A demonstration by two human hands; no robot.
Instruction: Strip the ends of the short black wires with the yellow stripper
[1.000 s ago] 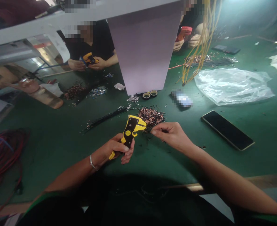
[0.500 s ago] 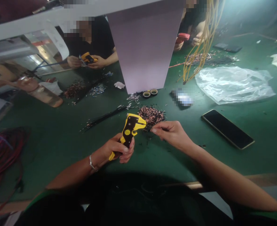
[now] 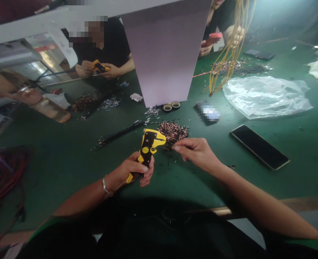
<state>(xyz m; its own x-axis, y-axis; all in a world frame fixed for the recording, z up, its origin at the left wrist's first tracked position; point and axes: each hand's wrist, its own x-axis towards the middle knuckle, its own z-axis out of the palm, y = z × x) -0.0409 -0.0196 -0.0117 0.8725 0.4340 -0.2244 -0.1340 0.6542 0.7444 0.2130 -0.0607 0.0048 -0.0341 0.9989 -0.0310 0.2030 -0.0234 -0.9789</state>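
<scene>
My left hand (image 3: pixel 137 169) is wrapped round the handles of a yellow and black wire stripper (image 3: pixel 148 147), whose jaws point to the right. Thumb and fingers of my right hand (image 3: pixel 193 151) pinch a thin dark wire (image 3: pixel 169 142) that reaches to the stripper's jaws; how far it sits inside them I cannot tell. Just behind the tool lies a heap of short copper and black wire pieces (image 3: pixel 175 130). To its left, a bundle of thin black wires (image 3: pixel 121 133) with bare ends stretches across the green table (image 3: pixel 88 183).
A smartphone (image 3: pixel 258 146) and a clear plastic bag (image 3: pixel 267 97) lie to the right. Two tape rolls (image 3: pixel 171 106) sit at the foot of a pale partition (image 3: pixel 166 57). Red cables (image 3: pixel 4 176) are coiled at left, near a bottle (image 3: pixel 52 108). Co-workers' hands (image 3: pixel 107 70) hold tools across the table.
The view has shifted slightly. My hands keep nearly the same pose, with the stripper and wire still together. Across the table, a co-worker's hands and red tool have moved a little.
</scene>
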